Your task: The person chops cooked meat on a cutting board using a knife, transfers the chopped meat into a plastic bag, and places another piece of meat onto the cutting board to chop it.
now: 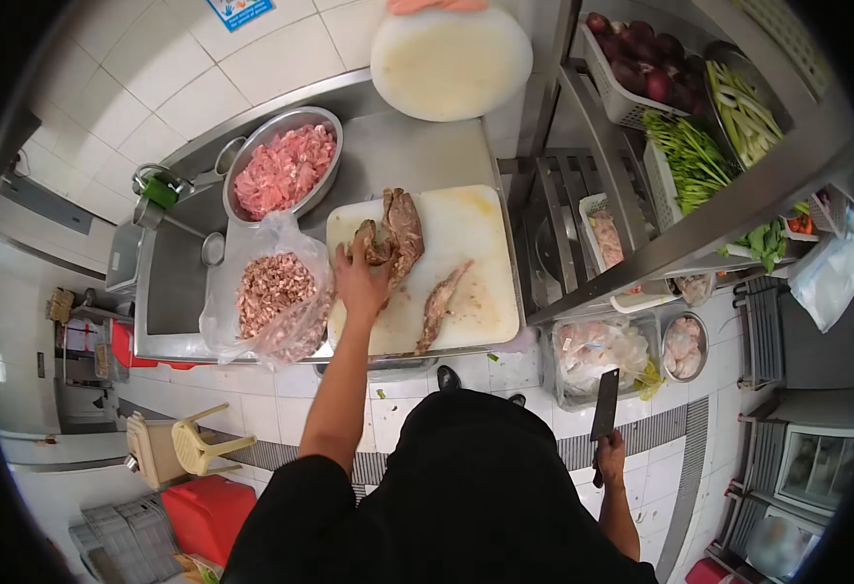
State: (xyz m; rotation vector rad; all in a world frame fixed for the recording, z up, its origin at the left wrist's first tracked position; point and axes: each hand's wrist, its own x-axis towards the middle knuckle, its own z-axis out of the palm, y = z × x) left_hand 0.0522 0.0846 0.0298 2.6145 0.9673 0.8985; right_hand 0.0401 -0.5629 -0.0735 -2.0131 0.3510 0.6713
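Note:
My left hand (361, 282) reaches onto the white cutting board (481, 234), its fingers curled on a chunk of brown meat (373, 241). Right beside that chunk lies a larger brown piece (405, 229), and a thin strip of meat (443, 307) sits apart toward the board's right side. Away from the board, low on the right, my right hand (610, 457) is closed round the handle of a cleaver (605, 404), its blade pointing up and away from me. Left of the board, a clear plastic bag (215, 310) holds small diced meat (273, 292).
A steel bowl (334, 173) of pink sliced meat stands behind the bag, near the sink (169, 282). A round cutting board (451, 63) leans on the wall. To the right is a metal rack (641, 248) with vegetables; below it are a tub (549, 375) and a bowl (683, 346) on the floor.

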